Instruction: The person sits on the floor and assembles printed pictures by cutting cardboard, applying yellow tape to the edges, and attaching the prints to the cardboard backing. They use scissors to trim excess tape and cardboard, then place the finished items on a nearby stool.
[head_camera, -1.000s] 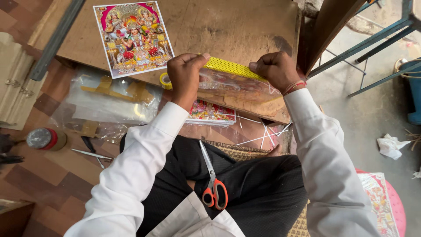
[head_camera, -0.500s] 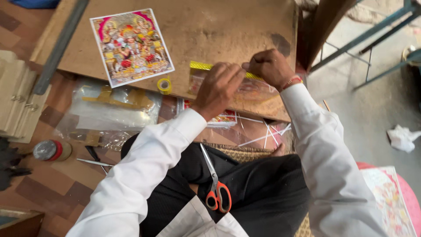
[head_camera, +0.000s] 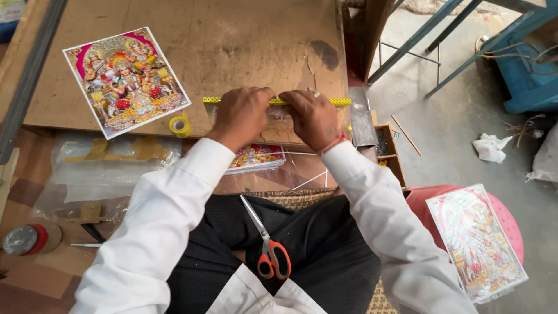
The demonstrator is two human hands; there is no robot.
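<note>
My left hand (head_camera: 242,112) and my right hand (head_camera: 313,117) rest side by side, palms down, on a clear plastic sheet (head_camera: 277,122) lying at the near edge of a wooden board (head_camera: 221,46). A thin yellow patterned strip (head_camera: 339,102) runs along the sheet's far edge, under my fingertips. A colourful religious print (head_camera: 125,80) lies flat on the board to the left. A small yellow tape roll (head_camera: 180,125) sits between the print and my left hand. Orange-handled scissors (head_camera: 266,243) lie on my lap.
Below the board lie another colourful print (head_camera: 256,157), clear plastic bags (head_camera: 99,168) and a round red-rimmed tape roll (head_camera: 26,239). A small wooden box (head_camera: 386,152) sits at the right. A pink stool (head_camera: 505,227) holds wrapped prints (head_camera: 476,241). Blue metal frame legs (head_camera: 442,40) stand farther right.
My hands have lowered the yellow strip and clear sheet from the air onto the board. They now press it flat, closer together. The view has shifted right.
</note>
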